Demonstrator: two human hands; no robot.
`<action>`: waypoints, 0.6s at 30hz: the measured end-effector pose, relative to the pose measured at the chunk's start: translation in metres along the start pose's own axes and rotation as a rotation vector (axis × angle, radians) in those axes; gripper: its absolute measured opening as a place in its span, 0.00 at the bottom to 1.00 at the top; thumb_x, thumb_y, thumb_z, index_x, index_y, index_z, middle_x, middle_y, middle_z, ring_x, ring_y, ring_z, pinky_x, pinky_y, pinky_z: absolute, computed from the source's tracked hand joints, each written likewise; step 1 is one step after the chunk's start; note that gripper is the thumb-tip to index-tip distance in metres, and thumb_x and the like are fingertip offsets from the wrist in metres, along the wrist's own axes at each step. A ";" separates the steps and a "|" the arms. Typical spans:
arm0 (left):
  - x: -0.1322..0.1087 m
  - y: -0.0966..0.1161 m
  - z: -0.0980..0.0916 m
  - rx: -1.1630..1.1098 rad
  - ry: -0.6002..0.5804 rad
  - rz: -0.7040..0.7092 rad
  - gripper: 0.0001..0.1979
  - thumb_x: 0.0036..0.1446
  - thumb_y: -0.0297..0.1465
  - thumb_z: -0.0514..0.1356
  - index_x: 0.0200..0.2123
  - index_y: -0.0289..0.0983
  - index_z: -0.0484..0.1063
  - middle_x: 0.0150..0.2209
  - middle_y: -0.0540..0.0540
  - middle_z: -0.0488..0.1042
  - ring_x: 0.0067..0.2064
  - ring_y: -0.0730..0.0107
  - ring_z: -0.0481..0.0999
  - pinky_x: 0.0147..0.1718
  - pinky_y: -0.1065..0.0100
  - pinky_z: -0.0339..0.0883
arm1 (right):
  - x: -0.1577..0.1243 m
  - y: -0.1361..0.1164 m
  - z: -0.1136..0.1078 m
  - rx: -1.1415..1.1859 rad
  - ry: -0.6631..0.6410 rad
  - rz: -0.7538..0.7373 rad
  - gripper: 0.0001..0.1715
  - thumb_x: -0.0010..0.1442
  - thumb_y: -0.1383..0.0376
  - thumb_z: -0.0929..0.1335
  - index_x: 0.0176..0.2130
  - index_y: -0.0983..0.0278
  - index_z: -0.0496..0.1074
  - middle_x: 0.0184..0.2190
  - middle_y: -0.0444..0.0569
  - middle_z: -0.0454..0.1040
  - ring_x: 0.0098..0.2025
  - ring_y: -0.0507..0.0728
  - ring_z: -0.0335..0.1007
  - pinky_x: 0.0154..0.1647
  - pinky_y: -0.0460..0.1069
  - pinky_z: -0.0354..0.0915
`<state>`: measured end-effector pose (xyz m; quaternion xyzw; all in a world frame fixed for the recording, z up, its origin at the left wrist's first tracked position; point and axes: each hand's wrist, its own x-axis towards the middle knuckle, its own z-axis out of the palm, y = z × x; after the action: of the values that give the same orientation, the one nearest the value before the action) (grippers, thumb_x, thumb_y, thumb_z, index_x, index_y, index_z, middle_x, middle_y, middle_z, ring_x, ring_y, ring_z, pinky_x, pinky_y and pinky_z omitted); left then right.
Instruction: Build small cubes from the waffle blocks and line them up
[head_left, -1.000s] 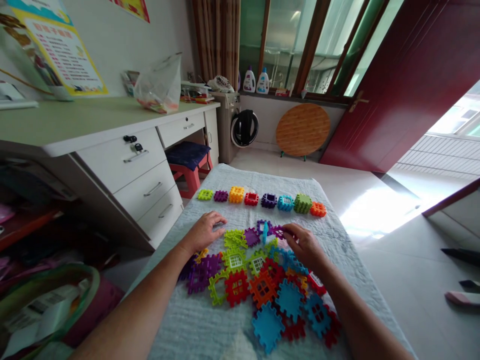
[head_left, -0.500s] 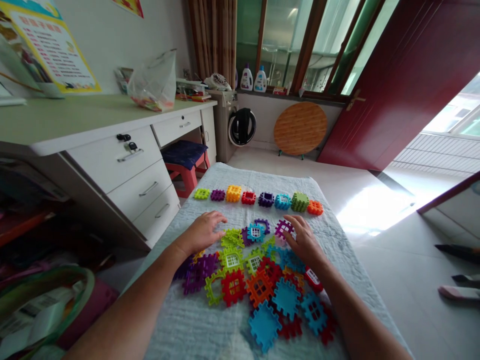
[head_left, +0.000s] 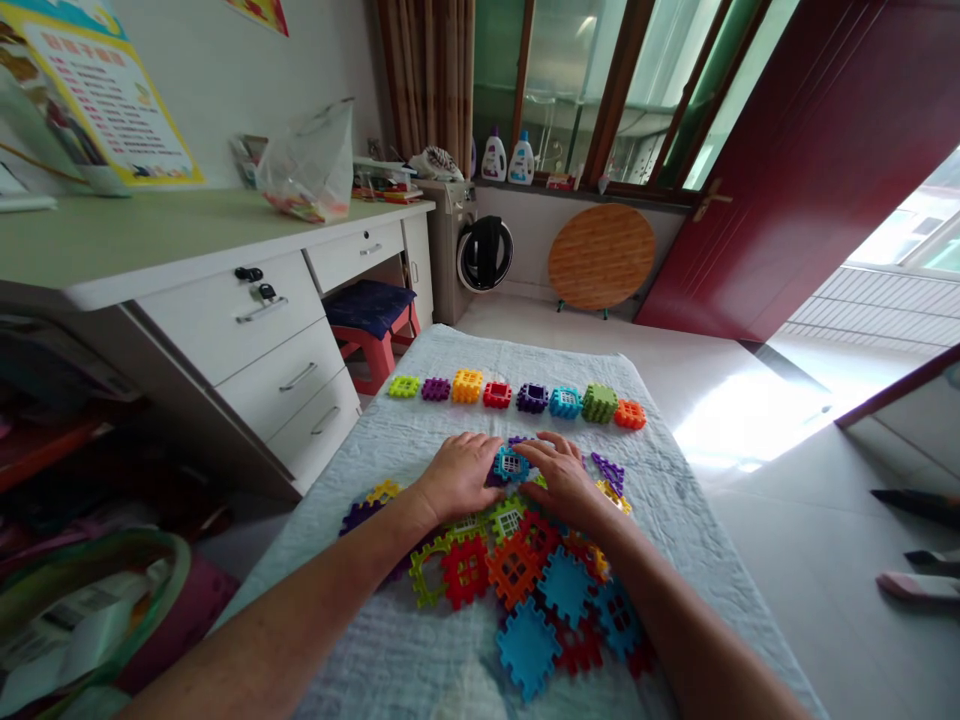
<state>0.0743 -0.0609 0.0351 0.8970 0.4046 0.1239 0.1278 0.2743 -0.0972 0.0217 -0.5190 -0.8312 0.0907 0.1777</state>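
A heap of flat, toothed plastic tiles (head_left: 525,580) in red, orange, blue, green, purple and yellow lies on a pale quilted cloth (head_left: 375,650). My left hand (head_left: 456,476) and my right hand (head_left: 561,482) meet at the far end of the heap. Their fingers close from both sides on a blue tile (head_left: 511,464) with a white window. Part of a purple tile shows just under it. Loose purple (head_left: 607,470) and yellow (head_left: 613,496) tiles lie right of my right hand. Behind, a row of several built cubes (head_left: 517,397) runs across the cloth.
A white desk with drawers (head_left: 247,330) stands close on the left, with a red stool (head_left: 375,330) under it. A green-rimmed bag (head_left: 112,610) sits at lower left. Tiled floor (head_left: 810,480) lies to the right, with a dark red door (head_left: 810,170) beyond.
Both hands have moved inward from the heap's sides and now close on the blue tile. Purple and yellow tiles have been pushed aside to the right.
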 end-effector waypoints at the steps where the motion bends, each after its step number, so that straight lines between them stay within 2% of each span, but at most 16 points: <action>1: 0.001 0.002 0.003 0.004 0.001 -0.019 0.29 0.45 0.41 0.64 0.50 0.35 0.66 0.45 0.37 0.72 0.48 0.49 0.69 0.47 0.56 0.61 | 0.001 -0.001 0.000 0.008 0.006 -0.001 0.30 0.52 0.64 0.69 0.54 0.56 0.66 0.52 0.49 0.70 0.57 0.65 0.54 0.55 0.61 0.52; 5: 0.001 0.006 0.006 0.025 0.016 -0.072 0.28 0.46 0.43 0.63 0.49 0.37 0.66 0.43 0.39 0.73 0.46 0.53 0.71 0.46 0.58 0.62 | -0.002 -0.001 -0.003 0.060 0.066 -0.012 0.19 0.50 0.66 0.69 0.45 0.59 0.71 0.44 0.50 0.71 0.48 0.61 0.61 0.49 0.56 0.57; 8: 0.000 0.004 0.004 0.048 0.009 -0.062 0.25 0.48 0.40 0.62 0.49 0.38 0.66 0.42 0.42 0.74 0.45 0.55 0.72 0.47 0.59 0.62 | -0.006 0.005 -0.009 0.119 0.117 0.019 0.07 0.56 0.66 0.65 0.37 0.62 0.70 0.36 0.49 0.72 0.42 0.58 0.64 0.45 0.53 0.58; 9: 0.000 0.002 0.003 0.054 0.004 -0.050 0.23 0.49 0.39 0.61 0.49 0.38 0.67 0.41 0.43 0.74 0.44 0.56 0.72 0.47 0.59 0.61 | -0.008 0.008 -0.012 0.133 0.128 0.037 0.06 0.58 0.66 0.63 0.35 0.62 0.70 0.33 0.49 0.71 0.39 0.57 0.64 0.43 0.52 0.58; 11: 0.000 0.000 0.003 0.055 0.002 -0.024 0.22 0.50 0.39 0.61 0.48 0.38 0.68 0.40 0.43 0.74 0.44 0.56 0.72 0.47 0.59 0.61 | -0.013 0.014 -0.018 0.159 0.155 0.087 0.11 0.61 0.63 0.60 0.30 0.63 0.68 0.28 0.47 0.70 0.34 0.55 0.64 0.38 0.50 0.59; 13: 0.000 -0.003 0.004 0.031 0.011 -0.010 0.23 0.48 0.39 0.62 0.47 0.38 0.69 0.40 0.43 0.73 0.44 0.57 0.71 0.46 0.60 0.62 | -0.018 0.022 -0.023 0.220 0.182 0.158 0.13 0.62 0.60 0.59 0.31 0.63 0.68 0.25 0.45 0.69 0.30 0.54 0.64 0.33 0.48 0.58; 16: 0.001 -0.006 0.004 -0.038 0.049 -0.008 0.27 0.44 0.39 0.65 0.48 0.37 0.68 0.41 0.43 0.71 0.44 0.58 0.70 0.45 0.62 0.62 | -0.023 0.032 -0.026 0.326 0.229 0.270 0.14 0.62 0.59 0.59 0.41 0.63 0.68 0.23 0.42 0.69 0.25 0.52 0.63 0.29 0.47 0.58; 18: 0.001 -0.006 0.003 -0.089 0.071 -0.005 0.25 0.43 0.36 0.66 0.46 0.37 0.69 0.39 0.44 0.69 0.43 0.60 0.70 0.44 0.64 0.63 | -0.024 0.037 -0.026 0.347 0.246 0.316 0.15 0.60 0.60 0.60 0.44 0.63 0.67 0.22 0.41 0.68 0.24 0.52 0.62 0.28 0.47 0.58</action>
<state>0.0715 -0.0571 0.0309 0.8844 0.4052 0.1734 0.1533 0.3249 -0.1026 0.0283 -0.6112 -0.6839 0.1947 0.3476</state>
